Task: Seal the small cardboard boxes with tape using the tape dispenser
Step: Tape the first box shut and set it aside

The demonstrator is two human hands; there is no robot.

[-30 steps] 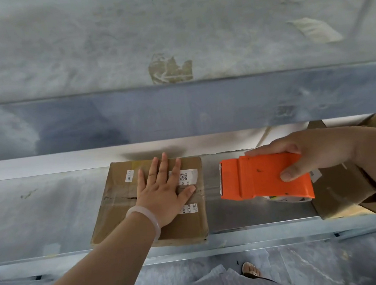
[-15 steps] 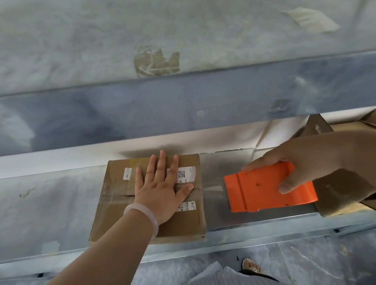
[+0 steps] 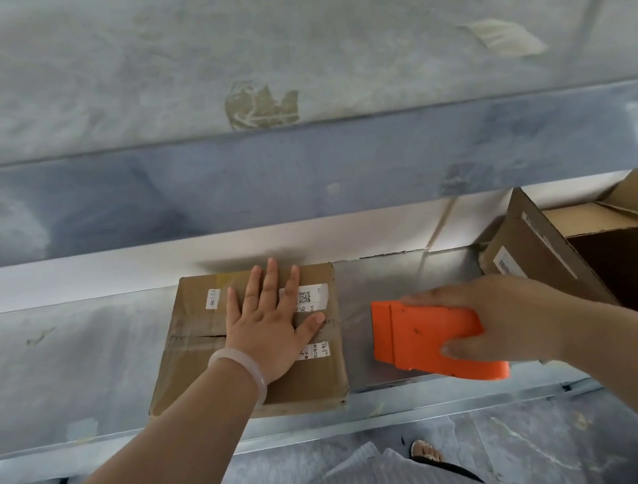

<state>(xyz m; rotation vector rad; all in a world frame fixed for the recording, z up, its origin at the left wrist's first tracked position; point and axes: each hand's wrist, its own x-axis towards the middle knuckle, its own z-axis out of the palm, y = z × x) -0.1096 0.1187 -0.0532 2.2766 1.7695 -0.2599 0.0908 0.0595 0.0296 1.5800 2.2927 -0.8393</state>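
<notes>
On my feed the desk (image 3: pixel 70 371) is shiny grey metal, smudgy in spots. Behind it a big grey panel (image 3: pixel 103 87) has a torn brown patch (image 3: pixel 261 106) stuck on it, plus a pale scrap (image 3: pixel 504 38) further right. Down low I see striped fabric (image 3: pixel 353 474) and a sandalled foot (image 3: pixel 428 456) on a streaky grey floor (image 3: pixel 559 452).

Illumination is soft, diffuse and moderately bright. A faint shadow lies beyond the far edge of the box (image 3: pixel 189 369). The metal bench (image 3: pixel 70 371) shows dull sheen. Wide-angle distortion bows straight lines; fine detail is slightly soft.
</notes>
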